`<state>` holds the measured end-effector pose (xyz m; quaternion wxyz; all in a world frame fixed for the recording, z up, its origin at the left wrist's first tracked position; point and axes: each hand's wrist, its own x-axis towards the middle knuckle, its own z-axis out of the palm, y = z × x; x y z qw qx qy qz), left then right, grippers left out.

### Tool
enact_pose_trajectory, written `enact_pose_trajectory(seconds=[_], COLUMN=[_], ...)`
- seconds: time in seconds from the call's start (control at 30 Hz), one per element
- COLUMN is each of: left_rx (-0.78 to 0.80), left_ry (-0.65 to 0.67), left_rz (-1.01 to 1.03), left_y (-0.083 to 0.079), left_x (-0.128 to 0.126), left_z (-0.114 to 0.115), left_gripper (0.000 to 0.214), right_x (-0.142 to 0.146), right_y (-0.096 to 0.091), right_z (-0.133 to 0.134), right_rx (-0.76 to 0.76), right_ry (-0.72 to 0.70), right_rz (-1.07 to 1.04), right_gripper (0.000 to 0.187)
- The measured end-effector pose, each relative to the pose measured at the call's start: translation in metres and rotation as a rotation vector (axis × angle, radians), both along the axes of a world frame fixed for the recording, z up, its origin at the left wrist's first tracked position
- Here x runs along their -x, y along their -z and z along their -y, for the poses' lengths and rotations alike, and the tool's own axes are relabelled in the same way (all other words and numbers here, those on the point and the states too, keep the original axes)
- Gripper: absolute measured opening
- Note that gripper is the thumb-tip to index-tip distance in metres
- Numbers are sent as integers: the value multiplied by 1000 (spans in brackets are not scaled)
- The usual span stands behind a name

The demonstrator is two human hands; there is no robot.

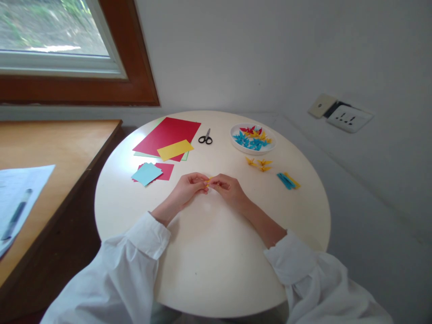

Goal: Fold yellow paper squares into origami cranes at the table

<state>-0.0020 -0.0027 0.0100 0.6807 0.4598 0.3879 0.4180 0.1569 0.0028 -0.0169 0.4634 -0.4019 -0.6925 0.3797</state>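
Over the middle of the round white table [216,252], my left hand [191,188] and my right hand [228,188] meet with their fingertips pinched on a small piece of folded yellow paper [209,181]. Most of that paper is hidden by the fingers, so its full shape does not show. To the right lie 3 yellow paper cranes [263,165]. Behind them a round white dish [236,146] holds several red, yellow and blue paper cranes [250,140]. Blue folded paper strips [286,181] and yellow folded strips [293,180] rest at the far right.
At the back left are red sheets [172,132] over green ones, with a yellow rectangle of paper [175,150] on top. Light blue squares [147,173] overlap red squares [166,171] nearer me. Black-handled scissors [205,137] lie behind my hands. A wooden desk [67,139] stands left.
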Motion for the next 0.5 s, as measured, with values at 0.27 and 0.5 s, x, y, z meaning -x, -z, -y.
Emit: enact_pose_trajectory(seconds=[0.27, 0.5], left_rx=[-79, -113], left_ry=[-30, -16], left_rz=[-86, -92], left_y=[-4, -6], left_x=[-2, -2], left_z=[2, 4], left_gripper=[18, 21], right_x=[2, 2], right_y=[-2, -3], right_z=[0, 0], right_rx=[140, 144], right_ry=[19, 31], right_rz=[-97, -127], right_gripper=[7, 7])
